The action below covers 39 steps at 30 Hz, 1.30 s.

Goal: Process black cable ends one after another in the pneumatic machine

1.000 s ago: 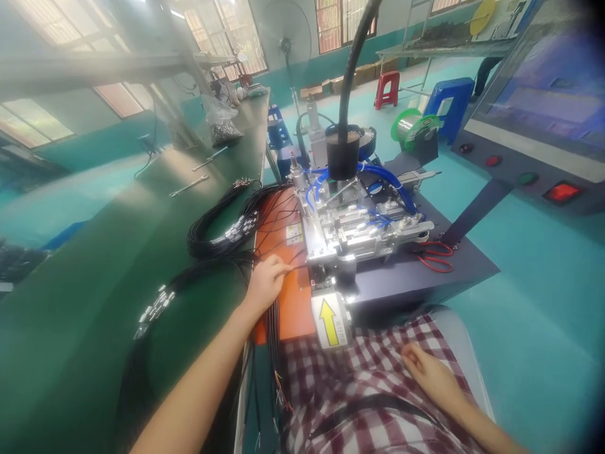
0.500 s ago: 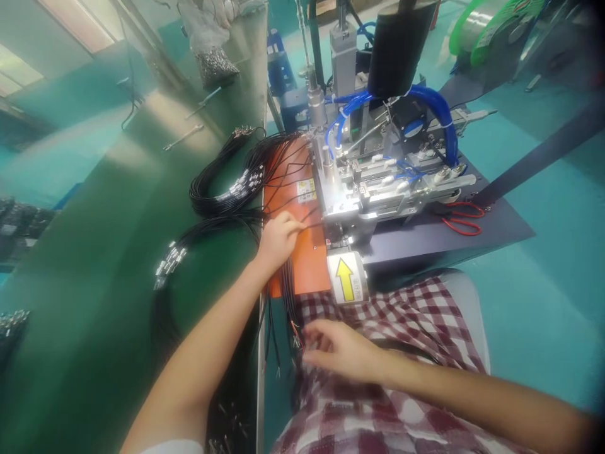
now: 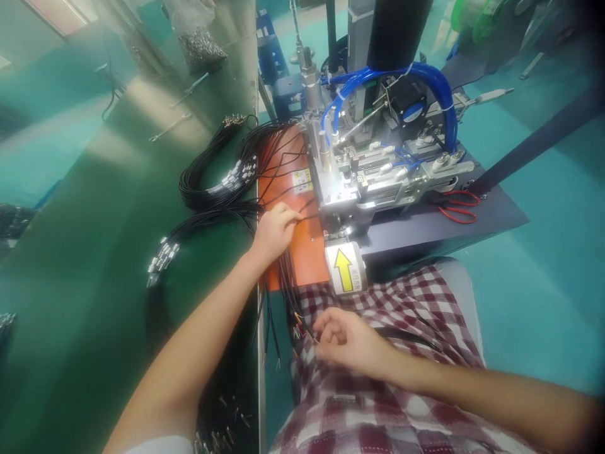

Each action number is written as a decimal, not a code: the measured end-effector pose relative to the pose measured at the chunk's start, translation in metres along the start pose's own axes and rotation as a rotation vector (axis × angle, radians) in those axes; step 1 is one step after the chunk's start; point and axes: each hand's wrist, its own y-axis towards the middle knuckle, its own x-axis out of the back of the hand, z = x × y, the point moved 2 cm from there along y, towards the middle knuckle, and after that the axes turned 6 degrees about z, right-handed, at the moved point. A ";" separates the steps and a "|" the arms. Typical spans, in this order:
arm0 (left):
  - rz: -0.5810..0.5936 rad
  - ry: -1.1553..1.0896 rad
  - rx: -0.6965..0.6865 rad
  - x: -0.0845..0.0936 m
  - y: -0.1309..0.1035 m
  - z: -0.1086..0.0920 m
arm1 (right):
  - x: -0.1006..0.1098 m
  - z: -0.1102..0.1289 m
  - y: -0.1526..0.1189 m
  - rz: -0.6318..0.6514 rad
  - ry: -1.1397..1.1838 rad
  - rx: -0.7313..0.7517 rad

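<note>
My left hand (image 3: 276, 232) is closed in a pinch on a black cable (image 3: 311, 217). That cable runs across the orange plate (image 3: 309, 261) toward the front of the metal machine (image 3: 340, 189). Several more black cables hang down below my left hand, with stripped, coloured wire ends (image 3: 297, 325) over my lap. My right hand (image 3: 347, 337) is beside those ends, its fingers curled toward the thumb. Wire tips reach its fingertips, but what lies between the fingers is hidden.
Bundled black cables with silvery connectors (image 3: 163, 255) lie on the green table (image 3: 104, 265). A bag of small metal parts (image 3: 201, 50) sits at the back. Red-handled pliers (image 3: 458, 208) rest right of the machine. A roller with a yellow arrow (image 3: 345, 268) stands in front.
My right hand has shifted slightly right and its fingers have curled in. My left hand keeps its pinch at the orange plate. The whole view has shifted a little.
</note>
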 end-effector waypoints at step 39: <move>0.676 -0.527 -0.024 0.044 -0.059 -0.104 | 0.035 0.072 -0.037 -0.201 -0.318 0.362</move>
